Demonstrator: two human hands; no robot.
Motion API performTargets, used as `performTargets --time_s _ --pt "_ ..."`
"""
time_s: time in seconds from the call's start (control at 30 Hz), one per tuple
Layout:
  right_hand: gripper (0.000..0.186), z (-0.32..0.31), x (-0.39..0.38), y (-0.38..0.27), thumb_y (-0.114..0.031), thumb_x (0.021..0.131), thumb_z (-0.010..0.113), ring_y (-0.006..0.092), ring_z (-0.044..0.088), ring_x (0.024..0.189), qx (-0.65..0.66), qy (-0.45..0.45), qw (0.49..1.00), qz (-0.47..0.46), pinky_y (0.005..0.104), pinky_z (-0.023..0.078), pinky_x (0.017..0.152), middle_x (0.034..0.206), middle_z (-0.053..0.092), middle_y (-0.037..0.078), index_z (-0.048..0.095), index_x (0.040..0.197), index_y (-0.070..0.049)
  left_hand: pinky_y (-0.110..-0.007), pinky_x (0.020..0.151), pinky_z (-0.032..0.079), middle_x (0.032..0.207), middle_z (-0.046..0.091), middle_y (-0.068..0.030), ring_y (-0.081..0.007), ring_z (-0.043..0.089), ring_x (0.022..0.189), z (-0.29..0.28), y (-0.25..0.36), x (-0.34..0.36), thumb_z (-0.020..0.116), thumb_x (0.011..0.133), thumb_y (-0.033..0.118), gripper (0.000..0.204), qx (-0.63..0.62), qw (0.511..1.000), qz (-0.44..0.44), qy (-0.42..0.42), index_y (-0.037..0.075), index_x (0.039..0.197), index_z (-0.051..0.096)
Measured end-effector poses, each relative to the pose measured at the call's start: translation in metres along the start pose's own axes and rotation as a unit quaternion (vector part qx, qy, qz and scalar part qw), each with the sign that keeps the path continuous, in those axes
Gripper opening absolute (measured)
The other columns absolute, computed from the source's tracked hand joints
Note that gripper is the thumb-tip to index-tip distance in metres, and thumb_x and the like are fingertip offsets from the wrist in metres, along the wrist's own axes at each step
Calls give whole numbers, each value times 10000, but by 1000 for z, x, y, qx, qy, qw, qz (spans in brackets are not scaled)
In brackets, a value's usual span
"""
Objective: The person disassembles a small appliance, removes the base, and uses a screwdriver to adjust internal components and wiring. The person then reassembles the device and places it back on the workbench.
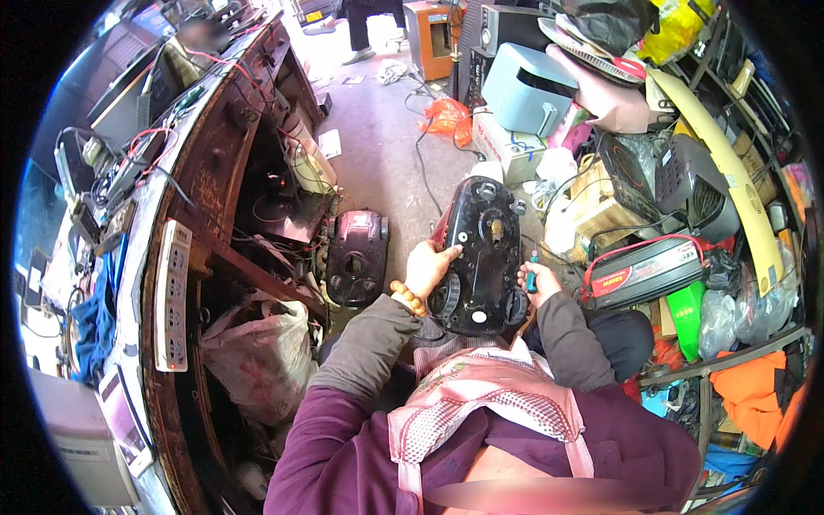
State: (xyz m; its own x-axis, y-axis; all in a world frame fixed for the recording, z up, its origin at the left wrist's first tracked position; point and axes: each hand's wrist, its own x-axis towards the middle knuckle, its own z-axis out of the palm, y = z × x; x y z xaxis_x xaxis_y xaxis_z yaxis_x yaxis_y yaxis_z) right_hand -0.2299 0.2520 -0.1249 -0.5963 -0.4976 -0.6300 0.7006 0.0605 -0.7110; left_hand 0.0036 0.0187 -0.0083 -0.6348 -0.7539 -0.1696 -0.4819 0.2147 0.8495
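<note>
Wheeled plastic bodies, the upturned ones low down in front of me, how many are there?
2: the black one right in front of you, and the dark reddish one on the floor to its left. Others may be hidden.

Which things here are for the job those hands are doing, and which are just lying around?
For the job:
- black wheeled toy, left hand on its side
- teal-handled tool, in the right hand

Probably just lying about:
- light blue appliance
- orange plastic bag
- dark red wheeled toy, though it might belong too
</note>
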Motion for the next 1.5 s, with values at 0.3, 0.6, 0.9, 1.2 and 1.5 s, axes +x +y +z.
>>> performTargets --time_s 0.3,0.6,0.9,1.2,1.5 --pt "180 2 -8 13 -246 1017 714 260 689 880 -5 -3 999 42 464 579 849 913 711 87 697 996 -68 -423 757 582 827 789 -186 -285 783 778 0 -7 4 838 884 469 556 13 1000 14 -3 -75 992 802" --pt "226 22 -37 15 -251 1021 704 337 733 1046 45 -73 992 97 532 572 1021 1154 776 135 721 1125 -51 -478 795 588 858 767 -283 -406 788 832 -15 1 -12 787 893 468 569 47 997 36 -44 -95 972 785" --pt "166 0 -20 9 -201 927 778 251 628 922 -31 -39 995 88 491 524 900 999 684 39 690 1040 -118 -507 1032 543 1236 729 -347 -485 699 1206 -17 21 -27 890 767 256 663 66 995 -5 -72 -131 1255 664" --pt "99 24 -40 7 -161 901 722 185 633 844 -110 -2 990 89 461 473 812 891 685 -30 675 982 -194 -516 1086 541 1310 669 -371 -520 664 1243 -9 10 -22 818 736 178 646 102 994 -12 -24 -144 1271 651" --pt "67 51 -78 -48 -107 918 675 158 600 723 -72 -48 996 25 360 511 678 821 645 -16 666 971 -146 -434 853 597 1004 775 -232 -357 758 942 -43 36 -28 743 688 89 553 -139 985 -2 -98 -144 1189 713"
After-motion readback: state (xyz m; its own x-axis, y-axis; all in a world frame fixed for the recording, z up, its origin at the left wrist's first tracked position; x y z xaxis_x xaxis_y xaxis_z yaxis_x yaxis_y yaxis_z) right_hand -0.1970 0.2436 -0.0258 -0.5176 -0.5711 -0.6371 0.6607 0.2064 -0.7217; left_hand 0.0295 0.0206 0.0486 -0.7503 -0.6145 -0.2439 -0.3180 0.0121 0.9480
